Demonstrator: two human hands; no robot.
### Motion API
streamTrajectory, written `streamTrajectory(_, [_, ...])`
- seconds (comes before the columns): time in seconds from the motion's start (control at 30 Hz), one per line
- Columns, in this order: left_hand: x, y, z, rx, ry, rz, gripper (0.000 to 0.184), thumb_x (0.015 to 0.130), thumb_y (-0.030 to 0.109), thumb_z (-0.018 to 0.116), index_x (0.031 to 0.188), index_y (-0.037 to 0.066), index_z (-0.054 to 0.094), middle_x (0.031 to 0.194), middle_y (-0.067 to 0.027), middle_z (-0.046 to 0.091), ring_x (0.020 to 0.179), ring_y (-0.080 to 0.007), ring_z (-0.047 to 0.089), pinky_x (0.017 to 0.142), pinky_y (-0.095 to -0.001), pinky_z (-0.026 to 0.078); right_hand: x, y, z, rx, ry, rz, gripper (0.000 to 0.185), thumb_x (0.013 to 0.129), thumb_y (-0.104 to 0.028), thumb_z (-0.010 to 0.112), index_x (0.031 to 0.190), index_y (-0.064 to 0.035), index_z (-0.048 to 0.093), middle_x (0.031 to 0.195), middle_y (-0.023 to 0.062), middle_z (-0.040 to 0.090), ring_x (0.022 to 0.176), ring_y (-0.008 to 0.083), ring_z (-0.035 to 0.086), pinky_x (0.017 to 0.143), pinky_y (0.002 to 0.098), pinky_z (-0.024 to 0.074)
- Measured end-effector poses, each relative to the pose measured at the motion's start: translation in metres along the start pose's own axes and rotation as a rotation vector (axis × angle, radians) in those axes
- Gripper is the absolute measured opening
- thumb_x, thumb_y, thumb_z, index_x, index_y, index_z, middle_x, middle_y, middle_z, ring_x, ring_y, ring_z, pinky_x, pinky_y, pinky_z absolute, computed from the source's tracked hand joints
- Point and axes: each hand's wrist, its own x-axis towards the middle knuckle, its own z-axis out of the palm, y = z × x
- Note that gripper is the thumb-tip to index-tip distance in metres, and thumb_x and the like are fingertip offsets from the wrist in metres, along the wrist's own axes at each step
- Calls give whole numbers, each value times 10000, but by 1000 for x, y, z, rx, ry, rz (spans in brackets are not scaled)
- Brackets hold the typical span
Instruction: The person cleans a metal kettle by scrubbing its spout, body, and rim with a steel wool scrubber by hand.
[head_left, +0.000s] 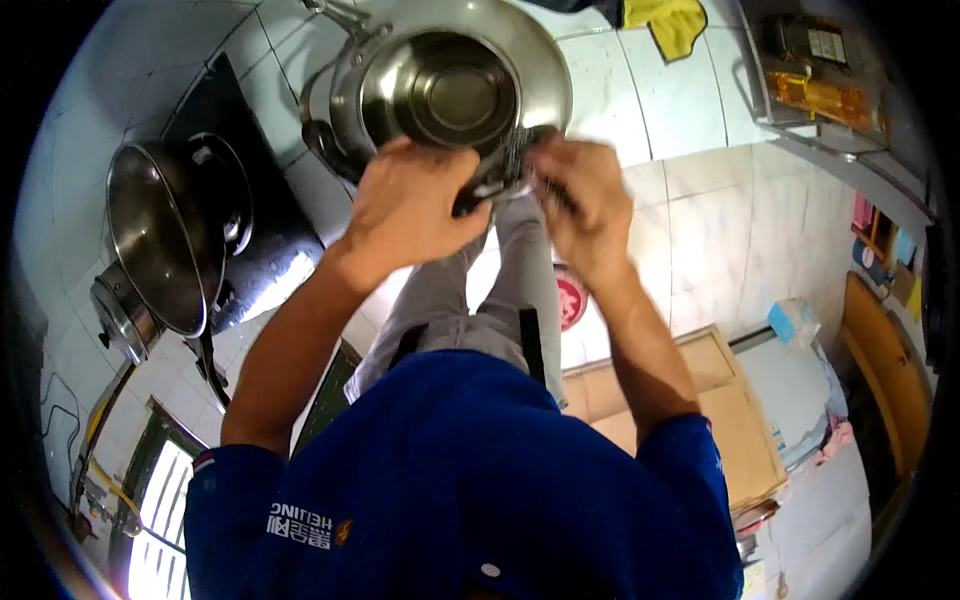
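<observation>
A shiny metal pot or bowl [440, 92] sits within a wider steel pan [545, 70] on the tiled counter. My left hand [415, 205] is curled at the near rim, its thumb beside a dark piece that may be a handle. My right hand [585, 200] is closed and smeared by motion. Something dark shows at its fingers, too blurred to name. Between the hands lies a streaky, silvery patch over the near rim. A black loop handle [322, 145] sticks out at the pan's left side.
To the left, a deep wok [160, 235] rests on a black stove [265, 230], with a lidded pot [125, 310] beside it. A yellow cloth [675, 25] lies on the counter's far side. Bottles [825, 98] stand on a rack at the upper right. A wooden cabinet [720, 410] is lower right.
</observation>
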Motion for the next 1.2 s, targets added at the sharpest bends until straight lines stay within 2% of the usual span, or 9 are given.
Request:
streamTrajectory(0.2, [3,-2,-2,44,-132,-9,325,721,304,747,864,59,587,786,-140,655,783,-350,647,770,-450,463,76,35,6,31,199,8,263,754,-21,764,1013,-66,742,1021,113,714,956,300,642,858,367,507])
streamTrajectory(0.3, [3,-3,0,21,-63,19,278,728,273,720,822,85,538,736,-94,624,740,-299,637,746,-424,450,22,20,-2,68,38,-35,277,727,20,744,992,-59,746,1026,123,709,970,295,637,874,398,503])
streamTrajectory(0.53, [4,-2,0,32,-13,41,322,685,282,757,842,77,564,733,-95,609,725,-309,630,733,-434,453,102,59,12,231,162,189,257,806,-71,771,1056,-45,717,1039,151,696,1003,289,641,871,346,504])
streamTrajectory(0.73, [7,-2,-6,17,-141,-35,334,676,306,750,777,83,522,695,-94,576,710,-317,619,726,-436,451,2,13,-7,210,57,198,327,720,18,786,1034,-51,727,1077,154,685,1022,311,629,893,395,501])
streamTrajectory(0.87, [10,-2,-7,72,-109,18,331,677,295,752,793,83,526,690,-88,578,692,-312,618,717,-431,450,101,39,9,140,58,50,273,772,-96,774,1041,-93,731,1088,135,696,1035,317,614,885,370,488])
streamTrajectory(0.9, [11,-1,-7,70,-62,31,320,684,291,747,793,84,529,686,-87,578,688,-310,619,707,-431,450,124,56,19,171,147,59,245,783,-115,751,1018,-54,719,985,133,690,899,339,603,805,394,486])
streamTrajectory(0.93, [10,1,-6,60,-21,44,309,692,287,743,793,86,532,682,-86,578,683,-308,620,697,-432,451,132,60,19,335,69,334,234,810,-148,747,1023,-54,721,965,141,689,880,347,618,792,378,498])
streamTrajectory(1.13, [9,0,-7,29,-60,35,273,712,250,723,786,68,533,664,-109,598,666,-335,618,684,-445,457,-7,16,19,537,382,816,238,850,-41,728,1070,27,668,990,119,692,960,212,664,883,308,510])
streamTrajectory(1.2, [8,1,-8,11,-100,50,264,719,235,717,786,55,535,657,-130,608,650,-356,612,688,-446,463,-23,-2,35,349,495,639,267,847,-47,734,1090,21,648,1035,130,687,958,221,659,863,319,519])
